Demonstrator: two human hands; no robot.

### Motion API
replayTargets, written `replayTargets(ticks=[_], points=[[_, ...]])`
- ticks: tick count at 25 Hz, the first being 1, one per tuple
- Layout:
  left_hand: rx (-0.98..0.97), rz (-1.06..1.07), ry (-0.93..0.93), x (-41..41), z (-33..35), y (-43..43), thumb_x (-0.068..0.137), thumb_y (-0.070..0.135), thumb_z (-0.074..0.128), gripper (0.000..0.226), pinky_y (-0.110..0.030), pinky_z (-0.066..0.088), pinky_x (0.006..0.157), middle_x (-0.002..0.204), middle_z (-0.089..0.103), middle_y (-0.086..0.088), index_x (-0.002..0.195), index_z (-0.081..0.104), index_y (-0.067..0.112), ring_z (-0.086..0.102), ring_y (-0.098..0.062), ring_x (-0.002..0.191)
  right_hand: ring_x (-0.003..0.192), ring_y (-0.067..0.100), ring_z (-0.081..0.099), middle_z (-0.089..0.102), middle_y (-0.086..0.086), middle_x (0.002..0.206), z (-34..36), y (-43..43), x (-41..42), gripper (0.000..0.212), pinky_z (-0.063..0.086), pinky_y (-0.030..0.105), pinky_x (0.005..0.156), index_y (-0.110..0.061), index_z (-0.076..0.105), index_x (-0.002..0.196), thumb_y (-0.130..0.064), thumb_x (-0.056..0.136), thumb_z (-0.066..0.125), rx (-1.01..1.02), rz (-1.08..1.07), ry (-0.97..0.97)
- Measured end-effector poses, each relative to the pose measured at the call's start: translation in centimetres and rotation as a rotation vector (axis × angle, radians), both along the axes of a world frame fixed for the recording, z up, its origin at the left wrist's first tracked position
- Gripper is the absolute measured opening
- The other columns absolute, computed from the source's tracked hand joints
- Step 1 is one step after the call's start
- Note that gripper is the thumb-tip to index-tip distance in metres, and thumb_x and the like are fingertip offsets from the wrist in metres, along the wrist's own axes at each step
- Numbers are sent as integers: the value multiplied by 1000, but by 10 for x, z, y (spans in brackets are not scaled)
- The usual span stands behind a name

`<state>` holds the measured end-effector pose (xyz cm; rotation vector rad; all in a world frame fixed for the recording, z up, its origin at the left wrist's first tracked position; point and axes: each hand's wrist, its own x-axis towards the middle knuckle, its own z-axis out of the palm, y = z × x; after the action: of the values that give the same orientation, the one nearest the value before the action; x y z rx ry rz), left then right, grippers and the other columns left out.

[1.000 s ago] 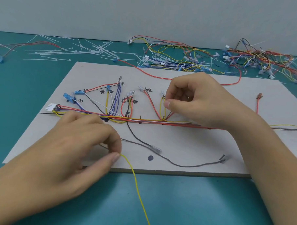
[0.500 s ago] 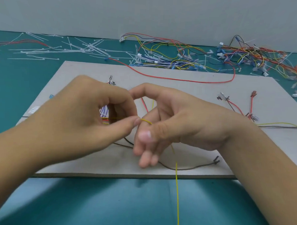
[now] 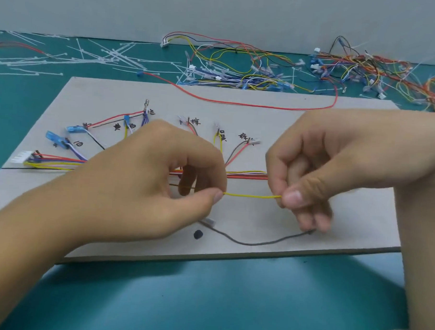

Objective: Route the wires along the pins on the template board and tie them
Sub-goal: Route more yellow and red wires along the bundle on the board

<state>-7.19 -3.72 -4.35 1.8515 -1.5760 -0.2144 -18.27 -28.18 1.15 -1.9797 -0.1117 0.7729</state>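
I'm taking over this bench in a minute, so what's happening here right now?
A person is wiring a harness on the template board. The left hand and right hand each pinch one yellow wire, holding it taut between them just above the board. A bundle of coloured wires already runs across the board, with branches fanning out to handwritten labels. A grey wire lies loose near the front edge. Loose cable ties and spare wires lie on the table behind.
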Motion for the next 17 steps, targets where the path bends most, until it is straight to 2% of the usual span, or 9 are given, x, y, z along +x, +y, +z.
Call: replayTargets(ticks=[2, 4, 8, 11, 14, 17], points=[[23, -19, -13, -4, -2, 0, 82, 16, 72, 11, -29, 47, 62, 71, 59, 11, 76, 72, 25, 59, -17, 67, 61, 11, 66, 75, 7, 72, -1, -1, 0, 1, 51, 19, 59, -14, 77, 84, -14, 83, 77, -120, 44, -72], [57, -20, -20, -6, -5, 0, 82, 18, 71, 12, -30, 47, 62, 72, 57, 11, 73, 72, 26, 59, -15, 68, 55, 3, 58, 72, 1, 68, -4, 1, 3, 6, 43, 14, 53, -19, 81, 85, -16, 80, 80, -188, 61, -112], [109, -36, -19, -8, -7, 2, 83, 22, 73, 11, -31, 47, 61, 69, 58, 10, 74, 74, 28, 60, -15, 68, 56, 8, 64, 73, 2, 67, -11, 6, 6, 9, 47, 21, 47, -19, 80, 86, -10, 83, 82, -222, 84, -44], [122, -43, -2, -7, -8, 1, 84, 23, 73, 11, -30, 47, 59, 69, 60, 10, 75, 74, 29, 61, -14, 67, 59, 11, 69, 72, 3, 67, -14, 7, 9, 10, 50, 23, 48, -17, 78, 86, -7, 85, 81, -240, 94, -23], [125, -39, 16, -7, -9, 1, 83, 22, 73, 12, -28, 46, 59, 69, 62, 9, 74, 74, 29, 61, -14, 67, 56, 8, 64, 71, 1, 66, -15, 8, 9, 9, 47, 23, 48, -22, 78, 85, -14, 85, 82, -291, 113, -36], [108, -52, 11, -7, -7, 2, 82, 19, 73, 13, -26, 45, 60, 68, 61, 8, 73, 73, 29, 59, -14, 66, 51, 6, 53, 68, 1, 64, -13, 4, 8, 6, 41, 20, 42, -23, 80, 85, -18, 82, 79, -232, 100, -83]])
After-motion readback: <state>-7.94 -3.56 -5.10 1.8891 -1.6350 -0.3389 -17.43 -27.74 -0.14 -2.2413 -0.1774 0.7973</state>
